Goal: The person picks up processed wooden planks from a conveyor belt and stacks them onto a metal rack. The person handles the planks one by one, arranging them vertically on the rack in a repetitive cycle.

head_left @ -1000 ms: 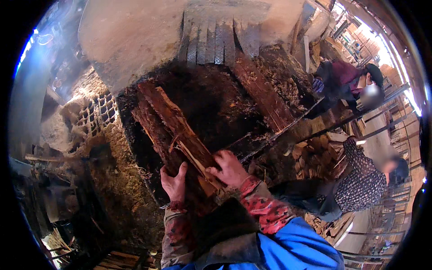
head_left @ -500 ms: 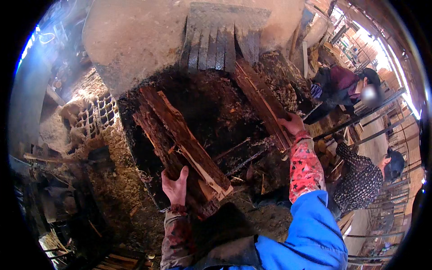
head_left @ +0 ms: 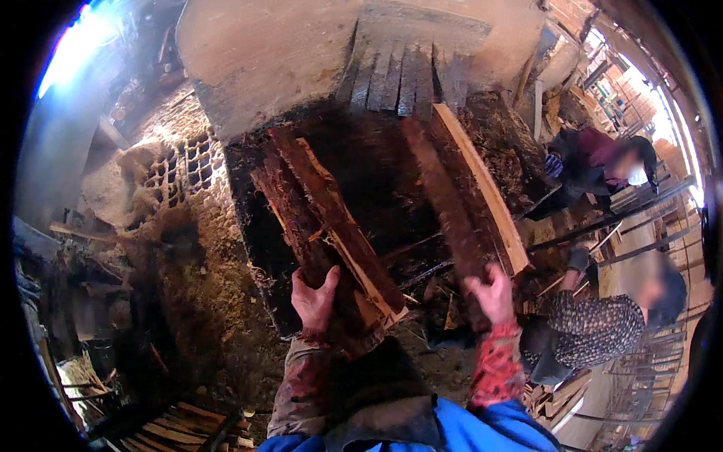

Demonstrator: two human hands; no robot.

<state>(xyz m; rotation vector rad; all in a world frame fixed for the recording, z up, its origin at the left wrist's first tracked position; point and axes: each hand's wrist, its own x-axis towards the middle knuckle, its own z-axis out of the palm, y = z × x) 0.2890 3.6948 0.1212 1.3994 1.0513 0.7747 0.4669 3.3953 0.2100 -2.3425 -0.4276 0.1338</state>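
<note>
Two rough, bark-covered wood slabs (head_left: 327,218) lie side by side on the dark bench top, slanting toward me. My left hand (head_left: 312,300) grips the near end of the left one, thumb raised and fingers partly hidden. On the right, a reddish-brown bark-covered slab (head_left: 446,192) is smeared by motion. Its near end is at my right hand (head_left: 493,294), whose curled fingers and thumb seem closed on it. Just beyond that hand lies another slab with a pale, freshly cut edge (head_left: 486,192), tilted up beside the reddish one.
Overlapping dark metal strips (head_left: 403,71) hang from a large tan sheet (head_left: 263,64) at the far side. Sawdust covers a grid of holes (head_left: 181,169) on the left. Two people work at right, one in a patterned top (head_left: 591,324). Wood strips (head_left: 181,429) lie lower left.
My right hand has come back toward me along the right slabs. The pale cut edge there now faces up, with the reddish slab apart from it. My left hand stays on its slab.
</note>
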